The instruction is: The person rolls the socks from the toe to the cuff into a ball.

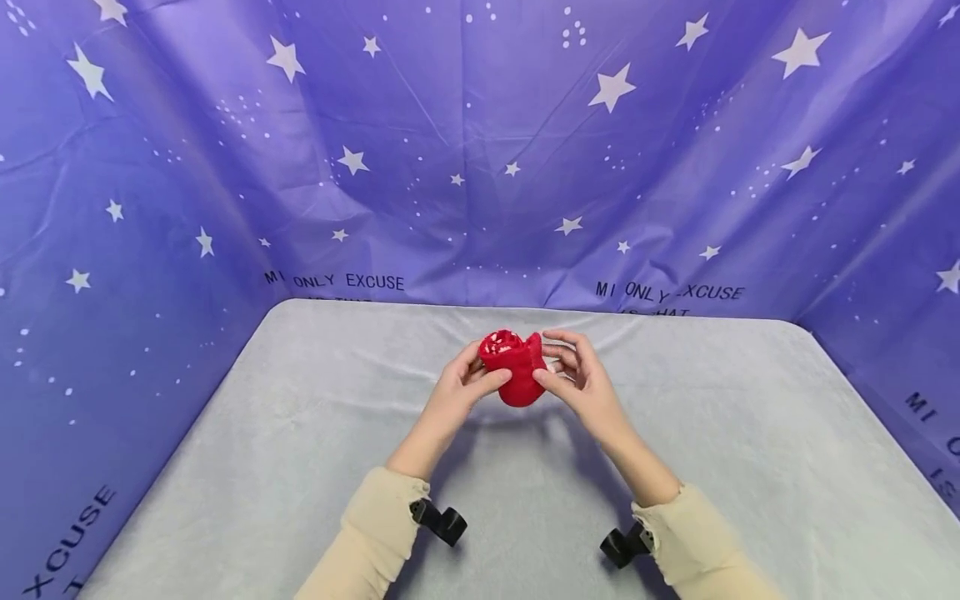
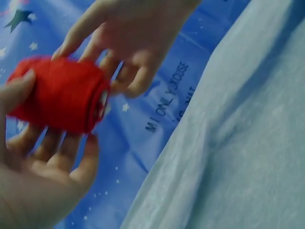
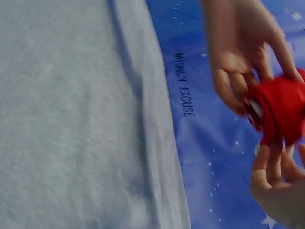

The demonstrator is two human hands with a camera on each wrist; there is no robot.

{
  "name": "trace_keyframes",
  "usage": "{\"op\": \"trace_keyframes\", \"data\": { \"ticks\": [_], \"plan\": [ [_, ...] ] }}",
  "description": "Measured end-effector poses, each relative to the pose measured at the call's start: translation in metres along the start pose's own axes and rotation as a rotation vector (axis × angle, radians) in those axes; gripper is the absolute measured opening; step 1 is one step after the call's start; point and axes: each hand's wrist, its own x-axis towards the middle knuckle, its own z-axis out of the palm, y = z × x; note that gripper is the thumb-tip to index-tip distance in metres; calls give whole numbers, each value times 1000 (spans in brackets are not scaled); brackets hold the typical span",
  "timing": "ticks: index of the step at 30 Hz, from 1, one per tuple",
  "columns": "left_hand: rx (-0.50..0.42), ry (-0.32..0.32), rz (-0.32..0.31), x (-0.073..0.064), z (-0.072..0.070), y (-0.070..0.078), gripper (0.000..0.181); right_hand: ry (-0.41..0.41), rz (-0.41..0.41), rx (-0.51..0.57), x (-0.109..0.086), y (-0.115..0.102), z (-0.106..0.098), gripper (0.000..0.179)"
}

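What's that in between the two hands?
A rolled-up red cloth is between the left hand and the right hand; both hold it, as the head view shows.

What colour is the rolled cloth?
The rolled cloth is red, with whitish patches on top; clearest in the head view.

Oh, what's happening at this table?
A person is holding a small rolled red cloth in both hands, above the grey-covered table. The left hand grips one side, thumb in front, and the right hand pinches the other side. White bits show among the folds at its upper end. A starry curtain hangs behind.
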Motion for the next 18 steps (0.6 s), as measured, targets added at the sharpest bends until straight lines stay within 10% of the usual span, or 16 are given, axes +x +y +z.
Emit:
{"op": "trace_keyframes", "data": {
  "ticks": [4,18],
  "plan": [
    [-45,-62,-73,-2,-4,2,47,-76,33,-22,-1,-1,-5,39],
    [124,83,-63,-4,15,3,52,-40,-71,-139,-5,-1,1,31]
  ]
}}
